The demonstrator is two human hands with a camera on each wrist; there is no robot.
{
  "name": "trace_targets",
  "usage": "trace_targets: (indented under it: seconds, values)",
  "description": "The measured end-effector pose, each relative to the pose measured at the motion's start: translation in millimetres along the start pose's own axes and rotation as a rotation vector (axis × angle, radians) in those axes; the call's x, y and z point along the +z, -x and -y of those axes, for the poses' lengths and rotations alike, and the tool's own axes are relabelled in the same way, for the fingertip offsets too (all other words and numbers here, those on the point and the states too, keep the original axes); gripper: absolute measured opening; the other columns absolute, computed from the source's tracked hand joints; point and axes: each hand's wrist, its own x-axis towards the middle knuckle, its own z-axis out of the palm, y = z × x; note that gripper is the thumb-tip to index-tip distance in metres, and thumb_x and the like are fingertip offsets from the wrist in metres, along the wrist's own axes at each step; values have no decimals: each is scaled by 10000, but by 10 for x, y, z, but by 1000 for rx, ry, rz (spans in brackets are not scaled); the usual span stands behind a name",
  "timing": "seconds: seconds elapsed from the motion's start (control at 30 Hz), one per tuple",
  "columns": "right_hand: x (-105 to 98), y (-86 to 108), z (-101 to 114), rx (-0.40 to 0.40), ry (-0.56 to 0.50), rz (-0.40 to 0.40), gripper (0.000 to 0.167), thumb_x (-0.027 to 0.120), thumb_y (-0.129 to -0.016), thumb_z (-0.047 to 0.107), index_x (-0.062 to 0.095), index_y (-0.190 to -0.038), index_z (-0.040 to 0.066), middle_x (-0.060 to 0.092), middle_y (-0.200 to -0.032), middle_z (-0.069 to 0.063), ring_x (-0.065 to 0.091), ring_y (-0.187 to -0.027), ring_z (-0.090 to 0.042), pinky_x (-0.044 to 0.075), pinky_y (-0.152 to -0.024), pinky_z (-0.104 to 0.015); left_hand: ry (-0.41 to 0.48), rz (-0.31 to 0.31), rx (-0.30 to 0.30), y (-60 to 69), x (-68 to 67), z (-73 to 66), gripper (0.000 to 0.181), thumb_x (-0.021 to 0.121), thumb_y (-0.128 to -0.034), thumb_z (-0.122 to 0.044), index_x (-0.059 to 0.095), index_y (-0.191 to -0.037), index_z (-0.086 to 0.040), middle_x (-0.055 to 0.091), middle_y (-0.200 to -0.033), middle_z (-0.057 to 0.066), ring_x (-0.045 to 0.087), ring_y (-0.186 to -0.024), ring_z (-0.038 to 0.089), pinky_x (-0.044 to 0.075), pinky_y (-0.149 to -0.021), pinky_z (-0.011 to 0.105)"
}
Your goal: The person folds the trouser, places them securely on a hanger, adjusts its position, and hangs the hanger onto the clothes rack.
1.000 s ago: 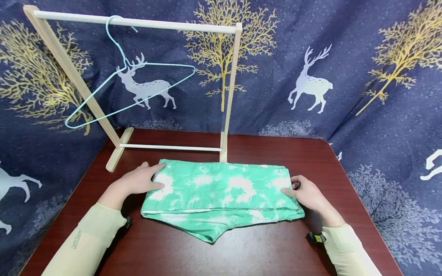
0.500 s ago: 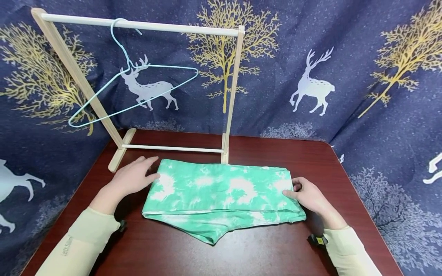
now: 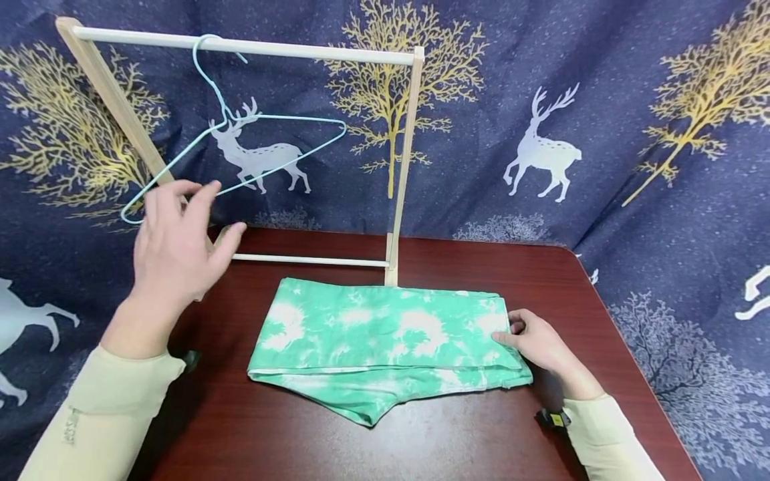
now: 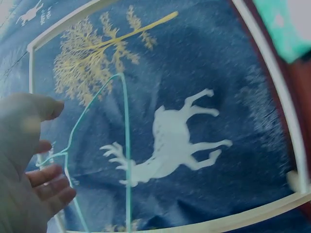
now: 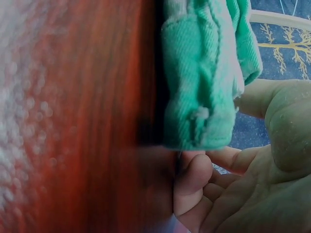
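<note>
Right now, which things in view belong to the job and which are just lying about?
Likely the job:
folded green-and-white garment, pinched by the right grip
hanger, near the left grip
rack bearing the hanger

Just surroundings:
patterned backdrop
table

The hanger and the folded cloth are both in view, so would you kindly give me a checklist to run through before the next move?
1. Hanger hooked over the rail: ok.
2. Hanger bare of clothing: ok.
3. Cloth folded on the table: ok.
4. Left hand gripping the hanger: not ok, fingers open.
5. Left hand touching the hanger: cannot tell.
6. Right hand holding the cloth's right end: ok.
</note>
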Motion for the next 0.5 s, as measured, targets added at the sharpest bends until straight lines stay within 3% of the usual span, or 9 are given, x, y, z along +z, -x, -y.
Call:
trace_targets:
  seconds: [0.17,0.27,0.5]
  values:
    - [4,-5,-2,-3,-4,-6,673,853,-1001,422,615,-1414,-52,651,-1104,-114,604,-971,-264,479,-848,-421,-42,-48,-125,-173,-96,92,776,730,-1013,-408,485,-1636,-15,425,-1509,338,399,-1368,564,406,-977,722]
    - [6,-4,3,-4,-9,-5,672,850,-1004,421,613,-1416,-53,650,-1106,-117,603,-968,-266,479,-845,-422,-52,-37,-223,-235,-131,180,872,723,-1017,-446,359,-1702,-46,369,-1547,338,367,-1416,556,383,-1075,721]
    - [10,7,12,-4,-10,-7,658,855,-999,414,622,-1399,-54,641,-1085,-106,593,-956,-260,470,-842,-418,-108,70,-400,-341,-199,328,939,687,-1042,-460,254,-1719,24,317,-1610,404,318,-1490,594,235,-1272,676]
